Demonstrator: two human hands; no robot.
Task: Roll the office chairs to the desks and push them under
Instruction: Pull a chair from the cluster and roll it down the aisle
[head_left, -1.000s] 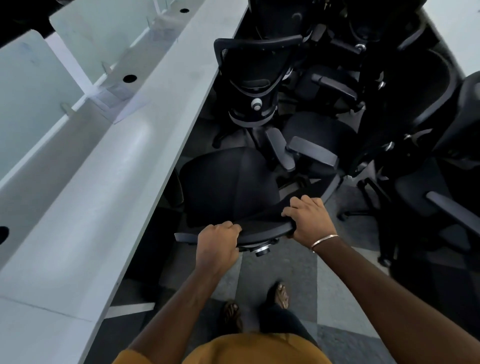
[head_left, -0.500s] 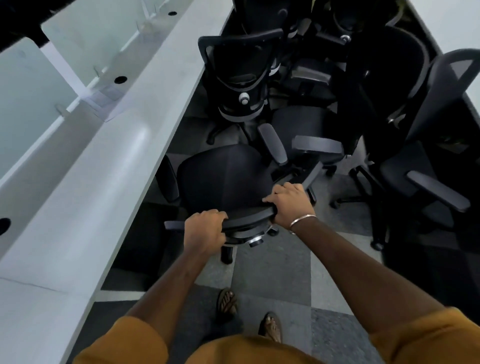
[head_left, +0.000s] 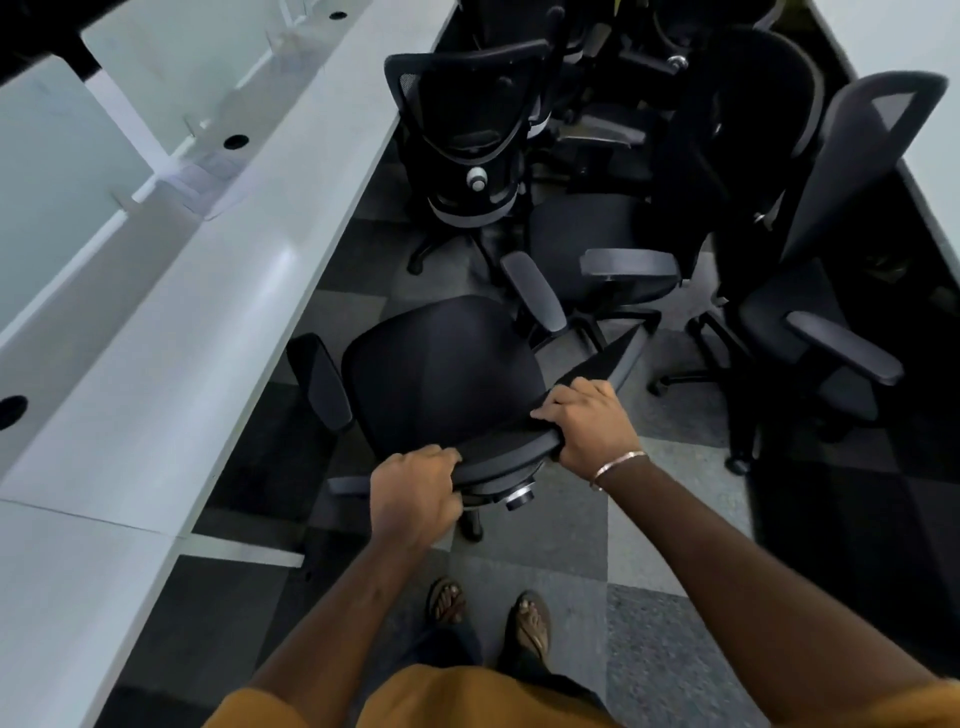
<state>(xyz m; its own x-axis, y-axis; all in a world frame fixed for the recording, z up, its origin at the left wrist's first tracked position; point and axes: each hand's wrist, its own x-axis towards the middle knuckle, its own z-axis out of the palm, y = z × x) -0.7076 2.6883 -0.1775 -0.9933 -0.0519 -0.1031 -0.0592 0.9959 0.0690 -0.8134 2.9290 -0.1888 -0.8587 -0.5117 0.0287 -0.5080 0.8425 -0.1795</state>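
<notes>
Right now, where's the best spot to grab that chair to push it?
Grab the top edge of the chair's backrest, coming from behind. It's a wide rounded bar facing you, and the left hand and right hand both fit there.

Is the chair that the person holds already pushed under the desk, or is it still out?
Out. The chair's seat lies fully visible beside the desk edge, not beneath it.

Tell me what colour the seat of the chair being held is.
Black, seen best in the head view: the fabric seat of the held office chair.
</notes>
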